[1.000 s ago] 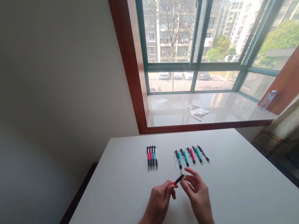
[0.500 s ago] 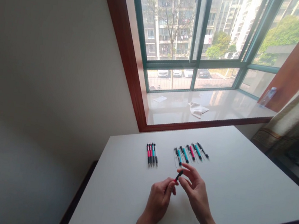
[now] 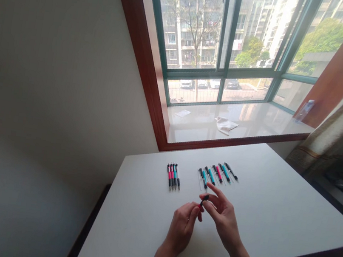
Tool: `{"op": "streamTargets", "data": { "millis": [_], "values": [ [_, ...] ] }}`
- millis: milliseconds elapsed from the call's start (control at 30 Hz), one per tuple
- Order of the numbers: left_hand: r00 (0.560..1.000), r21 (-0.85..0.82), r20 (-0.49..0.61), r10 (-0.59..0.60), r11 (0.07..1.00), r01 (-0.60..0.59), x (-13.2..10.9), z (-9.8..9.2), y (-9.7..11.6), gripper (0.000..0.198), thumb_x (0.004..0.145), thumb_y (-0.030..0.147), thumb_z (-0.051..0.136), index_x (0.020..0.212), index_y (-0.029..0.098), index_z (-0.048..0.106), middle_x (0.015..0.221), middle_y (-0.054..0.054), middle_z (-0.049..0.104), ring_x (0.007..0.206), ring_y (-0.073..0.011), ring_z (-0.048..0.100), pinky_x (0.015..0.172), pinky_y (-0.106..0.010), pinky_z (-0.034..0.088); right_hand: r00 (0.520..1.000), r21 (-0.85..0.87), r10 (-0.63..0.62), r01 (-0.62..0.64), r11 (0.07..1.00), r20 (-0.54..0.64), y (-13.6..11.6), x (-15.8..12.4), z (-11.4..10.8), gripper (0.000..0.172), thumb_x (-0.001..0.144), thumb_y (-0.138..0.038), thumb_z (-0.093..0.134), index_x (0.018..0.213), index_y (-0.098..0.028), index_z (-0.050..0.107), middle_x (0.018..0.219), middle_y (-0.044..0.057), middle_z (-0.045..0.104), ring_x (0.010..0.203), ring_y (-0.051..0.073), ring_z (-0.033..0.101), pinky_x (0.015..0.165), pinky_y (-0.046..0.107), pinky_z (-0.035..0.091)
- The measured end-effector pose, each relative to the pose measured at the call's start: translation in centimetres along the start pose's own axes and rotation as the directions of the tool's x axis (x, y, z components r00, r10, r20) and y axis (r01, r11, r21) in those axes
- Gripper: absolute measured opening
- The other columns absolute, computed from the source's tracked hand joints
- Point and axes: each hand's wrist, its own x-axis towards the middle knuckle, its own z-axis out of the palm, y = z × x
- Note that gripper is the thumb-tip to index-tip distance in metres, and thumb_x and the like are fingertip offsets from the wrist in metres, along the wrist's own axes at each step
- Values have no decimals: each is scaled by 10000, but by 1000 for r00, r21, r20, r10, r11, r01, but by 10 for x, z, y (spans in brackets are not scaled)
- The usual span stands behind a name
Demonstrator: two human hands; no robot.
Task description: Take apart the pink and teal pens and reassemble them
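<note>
Between my hands is a red-and-black pen part (image 3: 205,199), its black end pointing up and away from me. My left hand (image 3: 183,224) is closed around the red lower portion and hides most of it. The thumb and a finger of my right hand (image 3: 225,217) pinch the black end, while its index finger stretches forward. Just beyond lie several disassembled pens (image 3: 218,173) in a slanted row, blue, red and black, with thin refills beside them. To their left several assembled pens (image 3: 173,176) lie side by side.
The white table (image 3: 132,217) meets a wall (image 3: 68,87) on the left. Behind it is a window sill (image 3: 196,134) with a crumpled white cloth (image 3: 225,126), a paper piece (image 3: 183,113) and a clear bottle (image 3: 304,111). A curtain (image 3: 328,134) hangs at the right.
The black end of the pen part has tilted slightly within my right fingers, and my right index finger has lifted a little. The pens on the table stay as they were.
</note>
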Motion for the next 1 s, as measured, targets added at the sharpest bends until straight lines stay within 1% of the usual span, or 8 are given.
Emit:
{"op": "streamTargets", "data": {
  "millis": [100,167,233,333,500,667,800,1000],
  "values": [
    [1000,-3,2,-15,1000,15,0,0,2,422,1076,373,352,796,191,611,829,-40,665,786,-182,603,787,-293,436,999,4,-1,0,1000,35,-5,-2,1,705,883,-418,733,1513,-273,454,1184,126,722,1026,270,690,849,419,596],
    [1000,3,1,-20,1000,20,0,0,3,436,1075,388,347,785,193,607,816,-41,662,787,-187,601,790,-298,438,1000,-42,-27,27,999,6,-8,-2,2,677,855,-415,759,1469,-275,510,1171,111,718,1079,277,672,862,405,592],
    [1000,0,0,-24,1000,24,0,-1,5,443,1073,397,347,778,194,607,810,-44,664,792,-193,602,789,-300,441,999,-75,-37,35,997,-26,-9,-1,3,610,837,-409,779,1393,-258,579,1046,75,726,995,251,688,859,391,588],
    [1000,-40,-2,-25,999,25,1,-2,6,443,1069,405,359,782,190,621,816,-50,669,793,-194,601,783,-299,447,999,-52,-18,17,999,-35,-9,-1,4,585,847,-415,772,1371,-236,584,933,44,718,857,218,691,826,383,586],
    [999,-181,-5,-53,982,51,2,-3,7,467,1066,442,355,787,180,622,755,-44,635,739,-183,552,751,-296,448,999,-31,-37,36,999,-27,-11,-2,7,571,876,-436,734,1381,-234,560,1043,91,732,946,254,695,823,388,579],
    [996,-290,39,-86,953,94,2,-3,4,507,1063,460,361,740,169,622,707,-47,643,698,-171,528,721,-289,432,997,-50,-71,72,996,13,-16,-2,13,430,920,-453,671,1282,-230,601,1014,79,736,919,234,696,818,356,567],
    [994,-342,50,-94,934,105,1,-2,5,493,1062,464,367,750,170,610,705,-40,637,690,-168,524,715,-287,430,999,-16,-41,41,999,29,-18,-4,14,449,911,-450,680,1295,-236,590,1083,91,741,952,247,709,857,389,573],
    [993,-338,75,-95,934,115,1,-3,10,486,1057,480,379,759,174,610,698,-36,629,699,-173,526,724,-290,446,995,-30,-46,43,999,-92,-12,-1,9,485,829,-435,790,1236,-236,618,1056,79,745,975,249,715,873,373,578]
  ]
}}
